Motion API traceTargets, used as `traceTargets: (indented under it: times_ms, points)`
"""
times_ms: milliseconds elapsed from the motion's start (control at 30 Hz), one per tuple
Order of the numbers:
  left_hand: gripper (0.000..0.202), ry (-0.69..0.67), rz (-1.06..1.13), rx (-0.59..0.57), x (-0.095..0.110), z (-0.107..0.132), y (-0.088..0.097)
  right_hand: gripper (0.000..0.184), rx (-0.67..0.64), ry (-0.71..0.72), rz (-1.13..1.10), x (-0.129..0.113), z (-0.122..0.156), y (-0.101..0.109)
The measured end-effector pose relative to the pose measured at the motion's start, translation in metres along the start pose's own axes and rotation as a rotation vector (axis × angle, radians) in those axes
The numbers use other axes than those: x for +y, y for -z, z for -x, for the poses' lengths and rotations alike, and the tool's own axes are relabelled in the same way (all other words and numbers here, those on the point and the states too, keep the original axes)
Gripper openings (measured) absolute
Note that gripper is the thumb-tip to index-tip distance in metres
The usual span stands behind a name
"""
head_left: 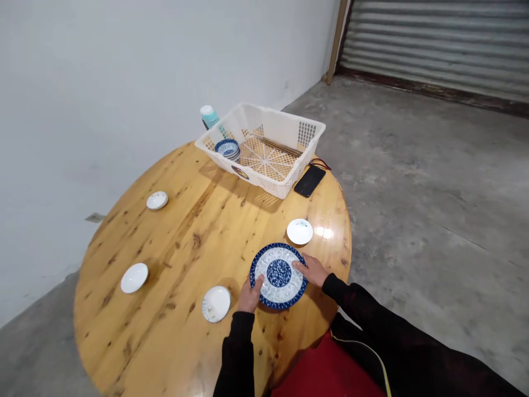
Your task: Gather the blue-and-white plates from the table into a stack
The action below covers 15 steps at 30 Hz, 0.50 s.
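Observation:
A blue and white patterned plate (276, 271) lies near the front right edge of the round wooden table (194, 242). My left hand (249, 296) grips its near left rim. My right hand (311, 270) holds its right rim, fingers on the plate's face. A small white saucer (300, 231) sits just beyond the plate. Another white saucer (216, 303) lies just left of my left hand.
Two more white saucers (134, 277) (157, 200) lie on the table's left side. A white plastic basket (264, 146) at the far edge holds stacked blue bowls (227, 149) and chopsticks. A black phone (309, 181) lies beside it, a teal-capped bottle (209, 116) behind. Concrete floor lies to the right.

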<state>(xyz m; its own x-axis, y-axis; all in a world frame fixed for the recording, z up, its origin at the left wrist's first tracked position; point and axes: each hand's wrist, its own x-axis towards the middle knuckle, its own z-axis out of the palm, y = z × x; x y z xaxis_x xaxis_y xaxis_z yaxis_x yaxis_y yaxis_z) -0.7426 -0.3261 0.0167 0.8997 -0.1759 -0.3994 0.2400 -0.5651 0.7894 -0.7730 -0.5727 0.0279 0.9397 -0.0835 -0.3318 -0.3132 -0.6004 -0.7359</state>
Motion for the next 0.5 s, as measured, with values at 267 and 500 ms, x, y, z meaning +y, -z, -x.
traceTargets:
  times_ms: [267,500]
  points:
    - [0.059,0.023,-0.063,0.031,0.01,0.078,-0.017,0.031,-0.095,0.0,-0.091,0.018,0.055,0.003]
    - [0.061,0.208,-0.059,0.046,0.029,0.128,-0.028,0.033,-0.21,0.058,-0.126,0.019,0.065,0.018]
